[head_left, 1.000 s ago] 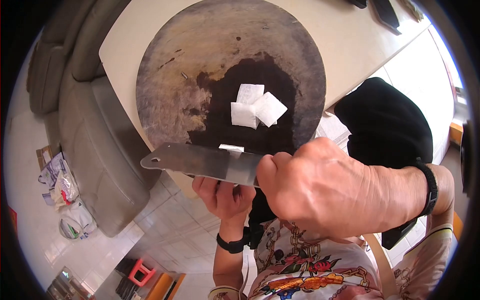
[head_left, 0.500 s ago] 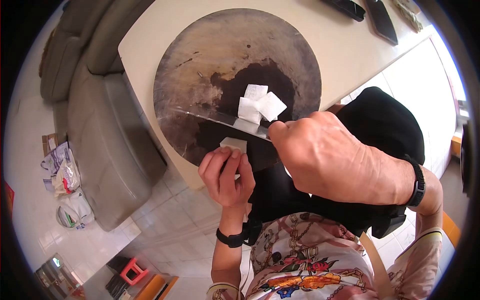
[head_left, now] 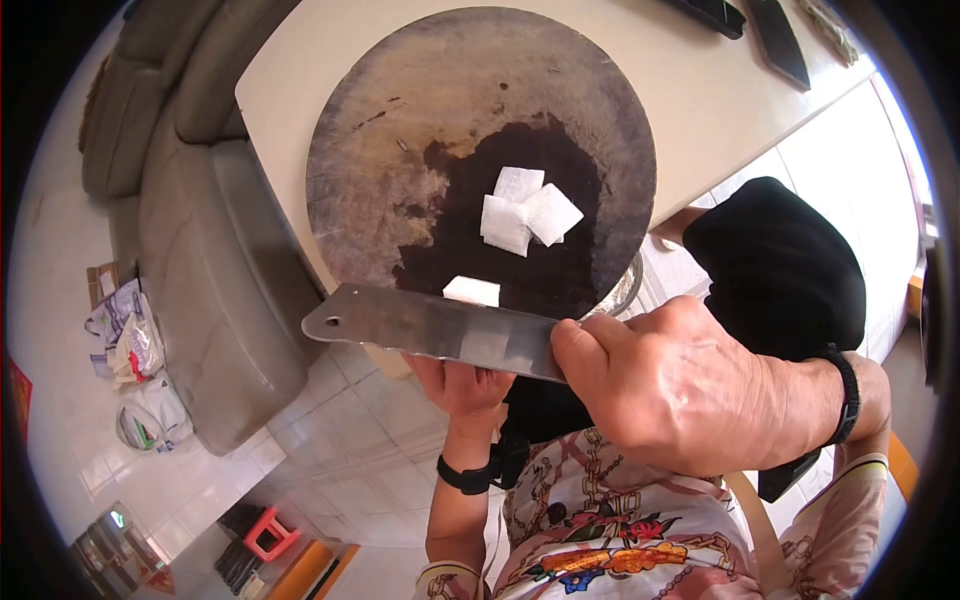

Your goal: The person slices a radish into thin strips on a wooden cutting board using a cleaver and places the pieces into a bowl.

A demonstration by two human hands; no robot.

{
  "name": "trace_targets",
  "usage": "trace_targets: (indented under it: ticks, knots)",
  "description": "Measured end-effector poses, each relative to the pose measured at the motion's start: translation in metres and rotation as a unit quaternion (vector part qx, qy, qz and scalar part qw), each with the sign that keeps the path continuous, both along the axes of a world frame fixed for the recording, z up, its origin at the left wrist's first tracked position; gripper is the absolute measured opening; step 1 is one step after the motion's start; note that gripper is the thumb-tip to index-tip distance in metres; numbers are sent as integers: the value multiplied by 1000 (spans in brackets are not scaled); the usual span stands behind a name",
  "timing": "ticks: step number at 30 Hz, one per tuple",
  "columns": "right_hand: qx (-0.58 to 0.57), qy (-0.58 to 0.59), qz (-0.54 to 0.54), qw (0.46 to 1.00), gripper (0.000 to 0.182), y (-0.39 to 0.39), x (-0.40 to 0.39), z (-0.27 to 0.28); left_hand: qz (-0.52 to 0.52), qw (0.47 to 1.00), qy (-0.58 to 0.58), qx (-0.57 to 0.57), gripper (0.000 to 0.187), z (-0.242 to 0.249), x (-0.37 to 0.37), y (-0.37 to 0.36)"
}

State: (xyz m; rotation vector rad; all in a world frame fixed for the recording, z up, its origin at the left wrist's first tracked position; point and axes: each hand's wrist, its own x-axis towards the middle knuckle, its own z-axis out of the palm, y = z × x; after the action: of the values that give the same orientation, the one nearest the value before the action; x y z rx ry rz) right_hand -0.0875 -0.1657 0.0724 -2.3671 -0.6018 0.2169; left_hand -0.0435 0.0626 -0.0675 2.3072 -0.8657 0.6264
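My right hand (head_left: 655, 385) is wrapped round the handle of a cleaver (head_left: 440, 330), whose wide blade points left across the near edge of a round wooden board (head_left: 380, 120). The blade hides the fingertips of my left hand (head_left: 460, 385), so what they hold, if anything, does not show. Just beyond the blade lies a white piece (head_left: 472, 291) on the dark, wet part of the board. Several square white pieces (head_left: 520, 212) overlap in a small pile farther up the board.
The board rests on a pale table (head_left: 700, 110). Dark objects (head_left: 778, 45) lie at its far right corner. A grey sofa (head_left: 210, 290) stands at the left, with plastic bags (head_left: 135, 350) on the floor beyond. A red stool (head_left: 270, 535) is at the lower left.
The cleaver has moved toward me, from between the pile and the single piece to over my left fingers. Its blade now shows its broad side.
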Motion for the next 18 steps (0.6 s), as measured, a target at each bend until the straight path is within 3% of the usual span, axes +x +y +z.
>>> trace_targets:
  ticks: [4, 6, 10, 12, 18]
  knots:
    - [-10, -17, 7, 1000, 34, 4, -3, 0, 11, 999, 28, 14, 43, -10, -9, 11]
    - [-35, -100, 2, 994, 37, 5, -1, 2, 14, 998, 47, 37, 44, -11, -13, 14]
    - [14, -72, -4, 997, 35, 6, 3, 3, -9, 993, 117, 12, 44, -17, -14, 23]
    - [-30, -82, 16, 996, 33, 9, 5, 1, -8, 994, 105, 18, 43, -20, -14, 25]
    - [-19, -77, 14, 997, 30, 16, 16, -3, -1, 1000, 27, 1, 41, -30, -4, 23]
